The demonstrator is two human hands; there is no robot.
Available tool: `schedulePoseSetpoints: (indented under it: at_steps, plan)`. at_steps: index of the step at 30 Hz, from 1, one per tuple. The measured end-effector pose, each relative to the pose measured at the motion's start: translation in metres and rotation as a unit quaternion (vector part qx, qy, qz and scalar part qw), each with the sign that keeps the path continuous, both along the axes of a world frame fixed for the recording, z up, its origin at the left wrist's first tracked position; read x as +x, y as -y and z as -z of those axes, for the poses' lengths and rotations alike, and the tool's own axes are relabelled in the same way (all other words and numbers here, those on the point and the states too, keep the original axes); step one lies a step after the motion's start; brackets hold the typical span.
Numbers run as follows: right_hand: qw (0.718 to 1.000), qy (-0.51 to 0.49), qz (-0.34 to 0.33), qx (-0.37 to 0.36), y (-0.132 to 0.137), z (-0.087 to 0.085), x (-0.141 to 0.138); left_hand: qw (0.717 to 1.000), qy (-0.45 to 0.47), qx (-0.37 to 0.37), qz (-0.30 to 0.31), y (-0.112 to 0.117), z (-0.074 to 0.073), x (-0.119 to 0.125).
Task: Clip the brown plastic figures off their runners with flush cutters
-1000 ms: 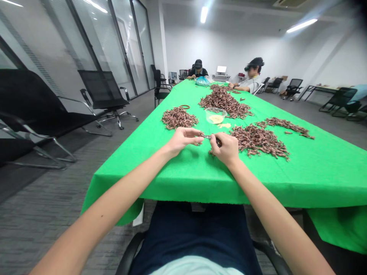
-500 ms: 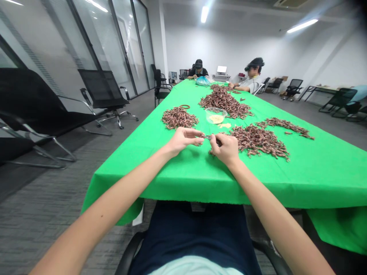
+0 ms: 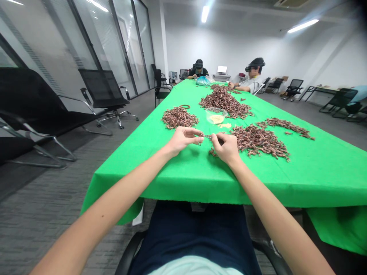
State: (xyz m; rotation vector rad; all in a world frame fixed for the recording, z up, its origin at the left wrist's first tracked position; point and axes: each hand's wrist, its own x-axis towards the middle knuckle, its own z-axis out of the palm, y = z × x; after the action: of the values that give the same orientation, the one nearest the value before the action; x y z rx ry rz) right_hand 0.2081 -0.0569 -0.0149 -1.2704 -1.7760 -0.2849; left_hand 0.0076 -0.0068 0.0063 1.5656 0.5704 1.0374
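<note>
Over the near part of the green-covered table, my left hand (image 3: 183, 140) pinches a small reddish-brown knobbly piece (image 3: 200, 134) between thumb and fingers. My right hand (image 3: 228, 147) is closed around a small metal-tipped tool (image 3: 207, 136); its tip meets the piece, and the fingers cover its handle, so its exact kind is unclear. A smaller heap (image 3: 179, 117) of similar brown pieces lies just beyond my left hand. To the right of my right hand spreads another heap (image 3: 258, 140). A clear plastic bowl (image 3: 208, 110) with pale yellowish bits stands beyond both hands.
A large brown heap (image 3: 225, 102) lies farther up the green cloth (image 3: 137, 152). Pale crumbs (image 3: 225, 125) sit beside the bowl, and a brown ring (image 3: 185, 106) is behind the left heap. Two people sit at the far end near a blue bag (image 3: 203, 80). Chairs (image 3: 100, 88) stand left.
My right hand's fingers have shifted slightly around the tool, and its dark handle shows less. My left hand stays almost in place with the brown piece.
</note>
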Motion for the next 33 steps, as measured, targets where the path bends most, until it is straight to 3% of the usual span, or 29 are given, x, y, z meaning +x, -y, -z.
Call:
schedulePoseSetpoints:
  at_steps: [13,33]
  plan:
    - [0.986,0.116,0.051,0.110,0.0064,-0.0022,-0.0002,0.994,0.010,-0.098,0.055,-0.0033,0.0012,-0.0022]
    - [0.975,0.165,0.056,0.134,0.0074,-0.0007,-0.0005,0.988,-0.004,-0.146,0.053,-0.0035,-0.0001,-0.0018]
